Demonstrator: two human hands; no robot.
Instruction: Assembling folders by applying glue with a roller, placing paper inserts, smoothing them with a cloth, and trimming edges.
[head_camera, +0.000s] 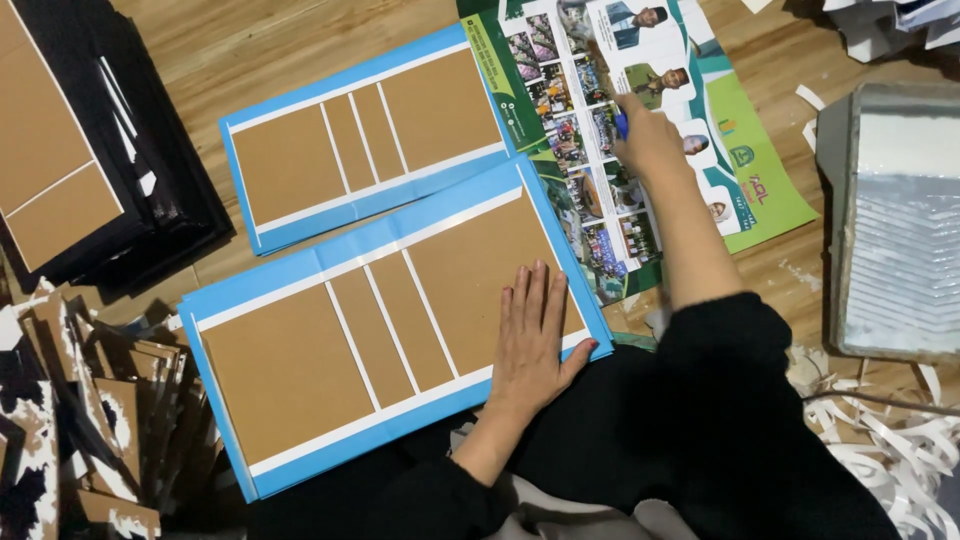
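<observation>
On the wooden floor (270, 45), the left hand (530, 335) lies flat and open on a blue-edged brown cardboard cover (385, 325); the right hand (650, 135) grips a small blue tool (622, 124) over a glossy printed sheet (600, 130).

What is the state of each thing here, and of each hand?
Left hand: flat, palm down, pressing on the near blue cover.
Right hand: closed on a small blue tool, resting on the poster.
Near blue cover: lying open and flat, brown boards facing up.
Far blue cover: lying open and flat, untouched.
Poster: spread flat, partly under the covers.
Metal tray: lying on the floor.
Paper strips: loose in a heap.
</observation>
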